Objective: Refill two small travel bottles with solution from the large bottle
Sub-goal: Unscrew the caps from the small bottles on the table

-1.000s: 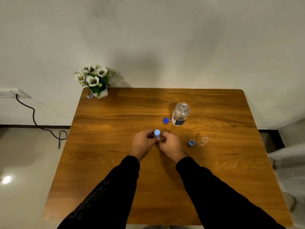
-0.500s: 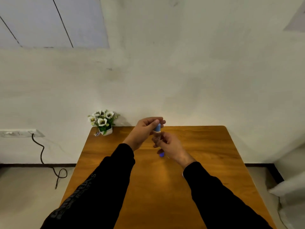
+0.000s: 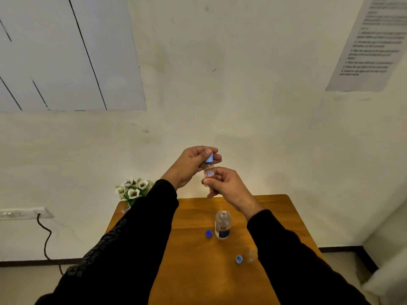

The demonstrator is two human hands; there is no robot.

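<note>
A small clear travel bottle (image 3: pixel 208 170) with a light blue cap (image 3: pixel 209 158) is held up high above the table. My left hand (image 3: pixel 189 166) grips its cap from the left. My right hand (image 3: pixel 226 186) pinches the bottle's body from below. On the wooden table (image 3: pixel 193 271) stands the large clear bottle (image 3: pixel 222 225), uncapped, with a dark label. Its blue cap (image 3: pixel 208 234) lies just left of it. A second small clear bottle (image 3: pixel 251 255) sits near my right sleeve, partly hidden, with a light blue cap (image 3: pixel 239 259) beside it.
A pot of white flowers (image 3: pixel 132 190) stands at the table's far left corner. A wall socket (image 3: pixel 22 213) with a black cable (image 3: pixel 47 236) is on the left wall. A printed sheet (image 3: pixel 372 42) hangs upper right.
Both hands lifted the small capped bottle from the table to high above it. The view tilted up, and the large bottle and caps now appear below the hands.
</note>
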